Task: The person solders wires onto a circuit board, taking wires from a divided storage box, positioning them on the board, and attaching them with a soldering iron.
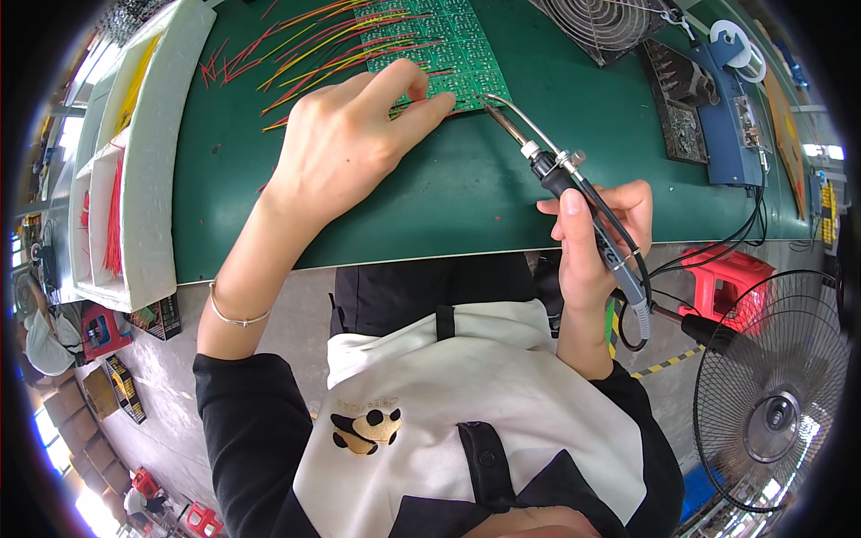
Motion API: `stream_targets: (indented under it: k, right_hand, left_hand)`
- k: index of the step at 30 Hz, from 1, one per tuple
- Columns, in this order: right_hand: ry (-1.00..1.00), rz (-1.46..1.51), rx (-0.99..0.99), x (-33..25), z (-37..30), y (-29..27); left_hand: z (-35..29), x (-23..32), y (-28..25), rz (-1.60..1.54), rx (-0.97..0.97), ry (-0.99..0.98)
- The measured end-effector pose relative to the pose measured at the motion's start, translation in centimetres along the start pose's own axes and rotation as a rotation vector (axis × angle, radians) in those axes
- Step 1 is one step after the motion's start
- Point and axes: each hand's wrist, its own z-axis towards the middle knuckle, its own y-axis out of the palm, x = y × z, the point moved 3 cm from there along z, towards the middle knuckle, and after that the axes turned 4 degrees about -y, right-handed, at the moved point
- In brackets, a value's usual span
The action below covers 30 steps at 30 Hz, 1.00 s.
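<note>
A panel of green circuit boards (pixel 475 54) lies at the far edge of the view, with red and yellow wires (pixel 309 49) fanning out from it to the left. My left hand (pixel 345 134) rests over the panel's near edge, thumb and fingers bent together. What they pinch, if anything, is hidden. My right hand (pixel 596 233) is closed around the grip of a soldering iron (pixel 547 170), which has a thin metal tube clamped along its side. The iron's tip and the tube's end meet at the board's near right corner, just right of my left thumb.
A white divided box (pixel 148 179) with red and yellow wires stands at the left. Back right are a round-grilled fan (pixel 601 22), a dark metal holder (pixel 677 99) and a blue unit with a white reel (pixel 737 52). A black-caged fan (pixel 771 412) and red stool (pixel 726 278) stand right of me.
</note>
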Motion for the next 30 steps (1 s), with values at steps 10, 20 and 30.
stream_targets:
  k: [10,20,30]
  right_hand:
    - [-0.015,0.071,0.051,-0.2,0.5,-0.1]
    - [0.043,0.199,0.176,0.3,4.3,-3.7]
    - [0.072,0.262,0.154,0.6,4.5,-3.7]
  left_hand:
    - [0.1,-0.7,-0.9,-0.077,0.085,-0.081]
    - [-0.8,-0.2,-1.2,-0.144,-0.070,-0.126]
    - [-2.4,1.8,-2.5,-0.245,-0.033,-0.153]
